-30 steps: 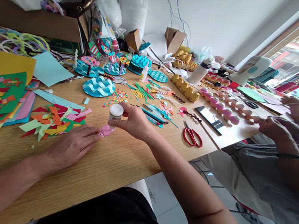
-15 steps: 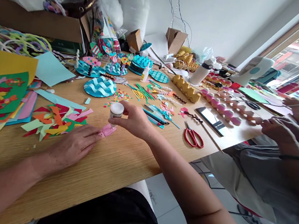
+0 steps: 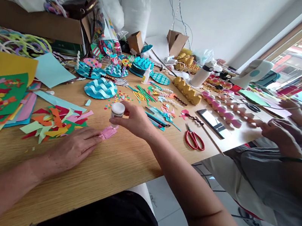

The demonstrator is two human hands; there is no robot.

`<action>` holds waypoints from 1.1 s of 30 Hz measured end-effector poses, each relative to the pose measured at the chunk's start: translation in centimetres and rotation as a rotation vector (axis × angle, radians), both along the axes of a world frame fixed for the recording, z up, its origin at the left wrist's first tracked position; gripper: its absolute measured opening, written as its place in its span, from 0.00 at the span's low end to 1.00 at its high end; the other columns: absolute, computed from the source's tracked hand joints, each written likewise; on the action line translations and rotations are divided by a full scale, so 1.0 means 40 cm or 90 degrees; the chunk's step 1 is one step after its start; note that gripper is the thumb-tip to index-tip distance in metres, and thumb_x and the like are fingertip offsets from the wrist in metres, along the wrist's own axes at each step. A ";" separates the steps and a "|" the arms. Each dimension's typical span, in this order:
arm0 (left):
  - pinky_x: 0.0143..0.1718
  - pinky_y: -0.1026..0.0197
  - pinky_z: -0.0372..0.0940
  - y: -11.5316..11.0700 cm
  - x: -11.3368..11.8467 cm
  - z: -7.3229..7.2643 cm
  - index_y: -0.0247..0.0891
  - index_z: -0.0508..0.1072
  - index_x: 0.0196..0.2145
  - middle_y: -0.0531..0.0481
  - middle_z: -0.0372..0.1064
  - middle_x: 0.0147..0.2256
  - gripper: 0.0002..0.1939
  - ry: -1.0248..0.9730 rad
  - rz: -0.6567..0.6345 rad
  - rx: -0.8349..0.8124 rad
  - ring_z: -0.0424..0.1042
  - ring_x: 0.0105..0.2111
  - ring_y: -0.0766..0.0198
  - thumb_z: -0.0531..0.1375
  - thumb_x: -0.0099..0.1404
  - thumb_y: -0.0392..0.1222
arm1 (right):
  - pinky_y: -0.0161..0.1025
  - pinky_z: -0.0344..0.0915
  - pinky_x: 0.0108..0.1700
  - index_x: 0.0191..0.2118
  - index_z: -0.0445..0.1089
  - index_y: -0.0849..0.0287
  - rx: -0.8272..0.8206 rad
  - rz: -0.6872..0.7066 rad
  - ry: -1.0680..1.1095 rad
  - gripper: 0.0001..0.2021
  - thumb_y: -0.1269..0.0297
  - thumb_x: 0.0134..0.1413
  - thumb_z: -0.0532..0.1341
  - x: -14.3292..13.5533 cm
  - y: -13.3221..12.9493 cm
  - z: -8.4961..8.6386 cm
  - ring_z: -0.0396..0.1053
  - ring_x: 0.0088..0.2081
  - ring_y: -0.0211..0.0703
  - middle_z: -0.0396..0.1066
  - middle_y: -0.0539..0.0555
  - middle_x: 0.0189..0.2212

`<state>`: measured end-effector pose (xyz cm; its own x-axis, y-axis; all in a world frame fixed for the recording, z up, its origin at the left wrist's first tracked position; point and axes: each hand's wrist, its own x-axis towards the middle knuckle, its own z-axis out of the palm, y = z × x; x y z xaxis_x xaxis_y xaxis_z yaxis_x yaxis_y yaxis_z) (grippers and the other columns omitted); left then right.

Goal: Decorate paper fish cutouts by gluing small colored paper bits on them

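Note:
My right hand (image 3: pixel 134 120) is closed around a small bottle (image 3: pixel 117 111) whose round white end faces up. Its lower end points at a small pink piece of paper (image 3: pixel 108 132) on the table; I cannot tell whether the tip touches it. My left hand (image 3: pixel 79 143) lies flat, fingers stretched out, its fingertips on the left edge of the pink paper. Left of that hand is a heap of coloured paper scraps (image 3: pixel 52 122). Just beyond my right hand lie paper dots (image 3: pixel 123 96) and several pens (image 3: pixel 157 119).
Red-handled scissors (image 3: pixel 194 139) and a black phone-like slab (image 3: pixel 212 123) lie to the right. A blue wavy disc (image 3: pixel 101 88) and a white glue bottle (image 3: pixel 146 75) stand farther back. Another person's hands (image 3: pixel 276 133) are at the right edge of the table.
Both hands stay in nearly the same place. The bottle and pink paper have hardly shifted; the view has moved very slightly.

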<state>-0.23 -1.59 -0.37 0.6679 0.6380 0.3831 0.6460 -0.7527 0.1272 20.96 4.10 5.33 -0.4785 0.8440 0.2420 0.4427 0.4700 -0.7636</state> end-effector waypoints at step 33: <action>0.45 0.53 0.65 0.000 -0.004 -0.004 0.36 0.72 0.41 0.41 0.66 0.44 0.18 0.025 -0.001 -0.020 0.66 0.45 0.56 0.44 0.66 0.36 | 0.32 0.55 0.32 0.36 0.67 0.62 -0.015 0.035 -0.011 0.14 0.59 0.44 0.63 -0.049 -0.020 0.012 0.63 0.31 0.34 0.68 0.50 0.29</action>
<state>-0.39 -1.59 -0.52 0.6834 0.6479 0.3364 0.6492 -0.7502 0.1259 18.99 3.29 5.81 -0.5285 0.8216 0.2134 0.4297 0.4758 -0.7674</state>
